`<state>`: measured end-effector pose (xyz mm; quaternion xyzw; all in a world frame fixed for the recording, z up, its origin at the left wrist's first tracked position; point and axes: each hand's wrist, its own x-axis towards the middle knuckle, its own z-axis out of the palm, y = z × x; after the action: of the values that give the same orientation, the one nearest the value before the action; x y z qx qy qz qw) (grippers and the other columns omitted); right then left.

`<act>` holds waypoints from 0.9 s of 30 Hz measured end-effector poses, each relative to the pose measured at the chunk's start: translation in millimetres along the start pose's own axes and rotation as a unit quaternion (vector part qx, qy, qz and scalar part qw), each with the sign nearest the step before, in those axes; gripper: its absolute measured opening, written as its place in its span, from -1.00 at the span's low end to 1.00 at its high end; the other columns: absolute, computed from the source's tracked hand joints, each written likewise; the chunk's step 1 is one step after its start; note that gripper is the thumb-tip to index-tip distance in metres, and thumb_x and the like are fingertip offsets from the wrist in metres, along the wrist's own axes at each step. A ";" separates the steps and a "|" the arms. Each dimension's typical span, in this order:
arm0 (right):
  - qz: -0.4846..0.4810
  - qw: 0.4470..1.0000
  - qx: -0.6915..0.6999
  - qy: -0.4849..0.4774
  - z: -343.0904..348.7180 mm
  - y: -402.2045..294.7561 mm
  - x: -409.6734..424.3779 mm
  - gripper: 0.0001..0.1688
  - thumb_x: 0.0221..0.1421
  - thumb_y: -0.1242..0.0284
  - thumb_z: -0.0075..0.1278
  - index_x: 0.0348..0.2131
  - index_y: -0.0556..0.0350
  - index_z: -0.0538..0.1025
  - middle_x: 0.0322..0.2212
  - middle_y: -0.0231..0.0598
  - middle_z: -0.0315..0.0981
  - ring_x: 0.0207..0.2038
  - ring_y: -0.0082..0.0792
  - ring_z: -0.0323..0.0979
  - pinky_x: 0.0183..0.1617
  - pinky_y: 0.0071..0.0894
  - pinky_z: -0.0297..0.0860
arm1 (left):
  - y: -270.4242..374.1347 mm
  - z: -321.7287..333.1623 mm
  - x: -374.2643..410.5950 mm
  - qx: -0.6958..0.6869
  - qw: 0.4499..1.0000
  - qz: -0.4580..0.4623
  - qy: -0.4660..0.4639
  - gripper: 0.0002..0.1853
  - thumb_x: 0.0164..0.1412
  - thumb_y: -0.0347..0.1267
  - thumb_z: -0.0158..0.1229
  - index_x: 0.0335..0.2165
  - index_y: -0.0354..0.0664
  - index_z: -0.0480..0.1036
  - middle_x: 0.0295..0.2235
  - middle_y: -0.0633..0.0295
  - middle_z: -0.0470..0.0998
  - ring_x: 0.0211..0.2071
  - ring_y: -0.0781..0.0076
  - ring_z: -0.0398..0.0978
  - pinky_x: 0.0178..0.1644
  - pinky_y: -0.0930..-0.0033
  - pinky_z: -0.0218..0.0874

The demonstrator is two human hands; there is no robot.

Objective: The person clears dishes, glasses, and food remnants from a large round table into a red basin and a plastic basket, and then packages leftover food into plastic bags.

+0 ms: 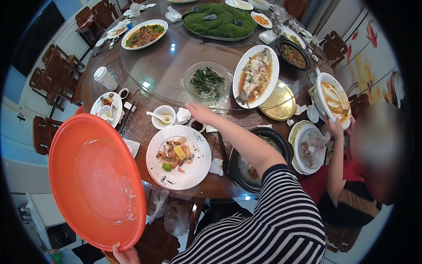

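Observation:
My left hand (125, 253) grips the lower rim of a large orange plastic basin (89, 158), tilted at the table's left edge. Clear stemmed glassware (129, 198) lies inside it. Across the table reaches my right hand (199, 113), near a crumpled white napkin (183, 115) and a saucer of dark sauce (197, 125). Its fingers are too small to tell whether they hold anything. Just beyond is a glass bowl of cooked greens (207, 82). On the near side are a small white bowl with a spoon (163, 117) and a white plate (194, 175) of shrimp shells and lime.
A black pot (286, 145) sits below my right forearm. An oval fish platter (257, 76) rests on the glass turntable (148, 66). At right, another person (336, 128) holds a white dish with sauce (334, 99) beside stacked plates (298, 132). A lidded paper cup (105, 78) stands left.

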<state>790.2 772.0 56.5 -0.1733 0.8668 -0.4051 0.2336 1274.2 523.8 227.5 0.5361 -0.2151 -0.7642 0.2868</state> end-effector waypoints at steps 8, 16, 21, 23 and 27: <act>0.127 0.943 -0.307 0.027 -38.5 59.2 -69.4 -0.25 0.13 -0.03 -0.46 -0.01 0.28 0.27 0.07 0.04 0.06 0.12 -0.06 0.04 0.19 0.01 -0.12 | 1.9 1.0 10.8 0.006 0.999 -0.007 -0.042 -0.68 -0.14 -0.60 0.08 -0.28 -0.39 0.35 -0.30 0.06 0.47 -0.37 0.23 0.45 -0.36 0.35 0.38; 0.147 0.941 -0.298 0.064 8.2 54.8 -44.3 0.04 0.02 -0.21 -0.50 0.15 0.34 -0.07 0.20 0.00 -0.29 0.25 -0.12 -0.31 0.26 -0.06 -0.33 | -21.2 22.3 17.9 0.050 0.993 -0.012 -0.108 -0.54 -0.16 -0.57 0.04 -0.16 -0.37 0.28 -0.22 0.05 0.42 -0.23 0.19 0.41 -0.20 0.25 0.34; 0.092 0.959 -0.258 0.074 20.8 40.0 -25.7 0.01 0.02 -0.20 -0.47 0.15 0.29 -0.03 0.20 -0.03 -0.26 0.25 -0.13 -0.30 0.25 -0.03 -0.32 | -38.4 33.1 26.0 0.060 0.984 -0.008 -0.166 -0.45 -0.15 -0.53 -0.01 -0.06 -0.29 0.20 -0.11 0.12 0.37 -0.11 0.24 0.38 -0.07 0.23 0.33; 0.057 0.980 -0.191 0.025 12.9 37.9 -22.0 -0.05 0.05 -0.17 -0.47 0.14 0.24 0.03 0.20 -0.06 -0.23 0.25 -0.16 -0.29 0.25 -0.01 -0.31 | -41.7 37.2 17.9 0.059 0.985 -0.023 -0.163 -0.44 -0.14 -0.53 -0.01 -0.05 -0.29 0.20 -0.11 0.11 0.36 -0.11 0.24 0.37 -0.06 0.22 0.33; 0.026 0.987 -0.149 -0.053 1.8 31.5 -28.9 -0.16 0.09 -0.12 -0.48 0.11 0.13 0.13 0.19 -0.10 -0.16 0.24 -0.20 -0.23 0.24 0.05 -0.28 | -41.2 45.4 16.8 0.060 0.985 -0.040 -0.159 -0.44 -0.14 -0.54 -0.01 -0.05 -0.28 0.19 -0.11 0.11 0.36 -0.11 0.23 0.37 -0.06 0.21 0.33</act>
<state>811.7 804.4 38.5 -0.2053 0.9080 -0.2554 0.2611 1218.5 544.2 204.7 0.4322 -0.2816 -0.8362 0.1861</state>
